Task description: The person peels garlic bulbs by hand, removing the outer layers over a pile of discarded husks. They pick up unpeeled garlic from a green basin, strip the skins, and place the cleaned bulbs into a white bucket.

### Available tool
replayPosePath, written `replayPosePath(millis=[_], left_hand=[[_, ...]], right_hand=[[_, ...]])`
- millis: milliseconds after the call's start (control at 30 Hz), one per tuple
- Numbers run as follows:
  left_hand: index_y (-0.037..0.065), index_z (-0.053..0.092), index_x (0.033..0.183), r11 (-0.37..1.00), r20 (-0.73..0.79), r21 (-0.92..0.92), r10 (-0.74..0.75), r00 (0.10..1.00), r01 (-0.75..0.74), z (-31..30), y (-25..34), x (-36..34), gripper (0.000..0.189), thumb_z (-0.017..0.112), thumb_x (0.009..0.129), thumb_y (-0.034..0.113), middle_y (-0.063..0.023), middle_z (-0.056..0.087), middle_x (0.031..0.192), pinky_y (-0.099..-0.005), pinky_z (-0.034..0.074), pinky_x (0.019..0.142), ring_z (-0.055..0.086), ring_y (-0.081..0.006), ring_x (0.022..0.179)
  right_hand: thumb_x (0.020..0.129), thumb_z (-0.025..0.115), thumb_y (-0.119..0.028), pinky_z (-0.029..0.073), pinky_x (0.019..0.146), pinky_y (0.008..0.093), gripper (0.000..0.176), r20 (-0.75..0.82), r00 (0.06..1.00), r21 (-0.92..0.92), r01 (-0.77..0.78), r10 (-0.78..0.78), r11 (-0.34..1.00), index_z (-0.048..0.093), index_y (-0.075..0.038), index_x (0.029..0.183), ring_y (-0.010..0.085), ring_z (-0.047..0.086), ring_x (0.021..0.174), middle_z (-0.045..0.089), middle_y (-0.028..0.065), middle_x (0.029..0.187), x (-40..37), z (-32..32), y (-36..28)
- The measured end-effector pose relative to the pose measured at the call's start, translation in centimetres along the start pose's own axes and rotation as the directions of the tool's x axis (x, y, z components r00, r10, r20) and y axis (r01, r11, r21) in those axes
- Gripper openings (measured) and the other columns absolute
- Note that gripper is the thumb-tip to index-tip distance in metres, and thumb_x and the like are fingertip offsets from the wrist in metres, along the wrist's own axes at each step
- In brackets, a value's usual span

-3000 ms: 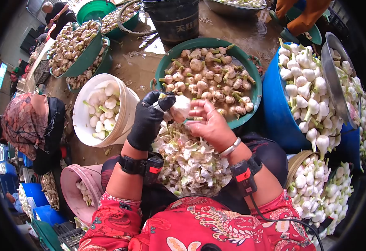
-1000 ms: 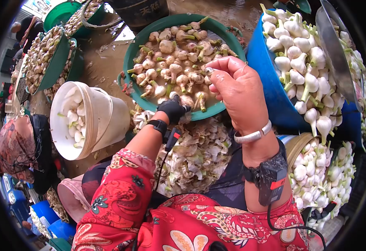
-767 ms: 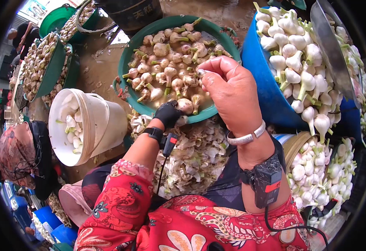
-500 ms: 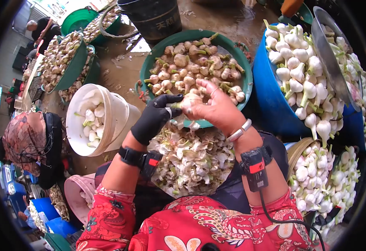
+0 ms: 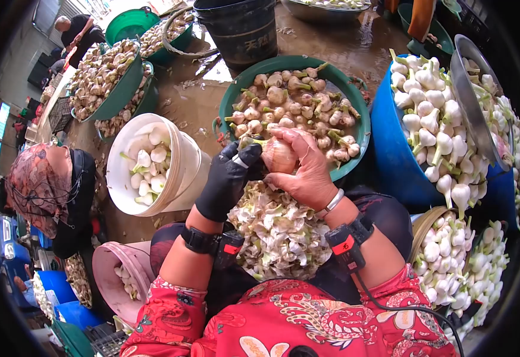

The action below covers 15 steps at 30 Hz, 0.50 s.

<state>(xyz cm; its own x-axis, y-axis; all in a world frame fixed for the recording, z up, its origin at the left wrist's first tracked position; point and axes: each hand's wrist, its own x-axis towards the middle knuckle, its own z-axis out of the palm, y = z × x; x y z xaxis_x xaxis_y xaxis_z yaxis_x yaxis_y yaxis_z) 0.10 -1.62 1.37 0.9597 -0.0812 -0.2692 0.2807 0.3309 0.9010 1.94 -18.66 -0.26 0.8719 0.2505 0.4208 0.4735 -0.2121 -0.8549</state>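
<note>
We hold a pale, pink-tinged garlic bulb (image 5: pixel 279 156) between both hands, just above the near rim of the wide green plastic basin (image 5: pixel 362 128) heaped with unpeeled, stalked bulbs. Our left hand (image 5: pixel 227 178), in a black glove, is closed against the bulb's left side, thumb and forefinger pinched near the stalk end; something small and white shows at the glove's fingertips, and we cannot tell whether it is a blade or a scrap of skin. Our bare right hand (image 5: pixel 304 172) is cupped round the bulb's right side and top, fingers curled over it, so much of the bulb is hidden.

To our left the white plastic bucket (image 5: pixel 179 172) lies tilted, peeled bulbs inside. On our lap sits the loose mound of pale green-white skins (image 5: pixel 278 232). To our right the blue plastic tub (image 5: pixel 391 149) is piled with clean white bulbs.

As we judge it, stripping the outer skin goes best with a steady grip. The right hand should cradle the bulb firmly without crushing the cloves; the gloved fingers should catch the skin at the stalk end and draw it away in long strips. We should work over the lap, so the skins fall on the mound and not into the basin; any edge should point away from the bare palm.
</note>
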Motion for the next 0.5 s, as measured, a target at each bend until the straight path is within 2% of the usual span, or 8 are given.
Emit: replayPosePath(millis=[133, 233, 300, 333, 367, 433, 467, 500], left_hand=[[0.002, 0.059, 0.103, 0.999, 0.023, -0.054, 0.009, 1.000, -0.007, -0.1, -0.1, 0.4, 0.021, 0.060, 0.089, 0.019, -0.0053, 0.064, 0.089, -0.0279, 0.051, 0.071, 0.062, -0.0141, 0.078], [0.001, 0.059, 0.107, 0.995, 0.028, -0.105, -0.001, 1.000, 0.004, 0.2, 0.3, -0.2, 0.022, 0.059, 0.088, 0.012, -0.0058, 0.065, 0.091, -0.0290, 0.053, 0.071, 0.063, -0.0146, 0.078], [-0.001, 0.059, 0.105, 0.999, 0.020, -0.038, 0.040, 0.999, -0.039, 0.1, 0.2, -0.3, 0.022, 0.058, 0.085, 0.006, -0.0066, 0.065, 0.092, -0.0295, 0.052, 0.071, 0.063, -0.0154, 0.077], [-0.001, 0.059, 0.105, 0.998, 0.022, -0.038, 0.041, 0.999, -0.041, -0.3, 0.1, -0.3, 0.022, 0.058, 0.085, 0.006, -0.0066, 0.065, 0.092, -0.0295, 0.052, 0.071, 0.063, -0.0154, 0.077], [0.000, 0.060, 0.104, 0.990, 0.028, 0.120, 0.075, 0.997, -0.078, -0.9, -0.1, -0.2, 0.022, 0.057, 0.083, 0.003, -0.0063, 0.065, 0.092, -0.0292, 0.052, 0.071, 0.063, -0.0151, 0.078], [0.000, 0.061, 0.103, 0.955, 0.042, 0.273, 0.107, 0.993, -0.114, -1.5, -0.6, 0.2, 0.022, 0.056, 0.081, 0.000, -0.0061, 0.065, 0.092, -0.0289, 0.051, 0.072, 0.063, -0.0149, 0.078], [0.001, 0.063, 0.100, 0.887, 0.054, 0.417, 0.194, 0.979, -0.199, -1.7, -0.9, 0.3, 0.022, 0.056, 0.079, -0.001, -0.0061, 0.065, 0.092, -0.0289, 0.051, 0.073, 0.063, -0.0152, 0.079], [0.002, 0.064, 0.098, 0.790, 0.077, 0.550, 0.276, 0.958, -0.272, -2.1, -1.4, 0.6, 0.022, 0.056, 0.078, -0.003, -0.0062, 0.066, 0.092, -0.0289, 0.050, 0.074, 0.063, -0.0156, 0.080]], right_hand=[[0.054, 0.080, -0.007, 0.040, 0.098, 0.0348, 0.074, -0.026, 0.999, 0.049, -0.030, 0.032, 0.998, 0.053, -0.011, 0.123, 0.0278, 0.050, 0.111, 0.054, 0.0123, 0.117, -0.2, 0.3, 0.7], [0.058, 0.081, -0.009, 0.043, 0.094, 0.0343, 0.074, 0.005, 0.991, 0.246, -0.131, 0.134, 0.960, 0.051, -0.010, 0.126, 0.0250, 0.055, 0.104, 0.055, 0.0111, 0.113, -0.5, 0.2, 1.2], [0.063, 0.080, -0.008, 0.048, 0.086, 0.0320, 0.075, 0.233, 0.897, 0.704, -0.422, 0.375, 0.571, 0.047, -0.007, 0.130, 0.0203, 0.059, 0.093, 0.056, 0.0089, 0.108, -0.1, -0.5, -0.5], [0.071, 0.075, -0.014, 0.051, 0.074, 0.0270, 0.066, 0.261, 0.886, 0.712, -0.445, 0.383, 0.543, 0.045, -0.004, 0.129, 0.0164, 0.060, 0.088, 0.057, 0.0078, 0.106, -0.3, -0.6, -0.4], [0.071, 0.075, -0.014, 0.051, 0.074, 0.0270, 0.066, 0.258, 0.888, 0.711, -0.442, 0.381, 0.548, 0.045, -0.004, 0.129, 0.0164, 0.060, 0.088, 0.057, 0.0078, 0.106, -0.3, -0.9, -0.5], [0.080, 0.064, -0.026, 0.050, 0.060, 0.0233, 0.049, 0.507, 0.716, 0.778, -0.619, 0.480, 0.102, 0.050, -0.004, 0.121, 0.0166, 0.062, 0.081, 0.060, 0.0086, 0.098, -0.4, -1.6, -0.6], [0.085, 0.052, -0.036, 0.047, 0.049, 0.0254, 0.041, 0.599, 0.690, 0.717, -0.688, 0.406, 0.110, 0.055, -0.004, 0.110, 0.0204, 0.064, 0.068, 0.063, 0.0105, 0.085, -0.6, -1.4, 0.7], [0.085, 0.052, -0.036, 0.047, 0.049, 0.0254, 0.041, 0.600, 0.688, 0.717, -0.689, 0.408, 0.108, 0.055, -0.004, 0.110, 0.0204, 0.064, 0.068, 0.063, 0.0105, 0.085, -0.8, -1.5, 0.8]])
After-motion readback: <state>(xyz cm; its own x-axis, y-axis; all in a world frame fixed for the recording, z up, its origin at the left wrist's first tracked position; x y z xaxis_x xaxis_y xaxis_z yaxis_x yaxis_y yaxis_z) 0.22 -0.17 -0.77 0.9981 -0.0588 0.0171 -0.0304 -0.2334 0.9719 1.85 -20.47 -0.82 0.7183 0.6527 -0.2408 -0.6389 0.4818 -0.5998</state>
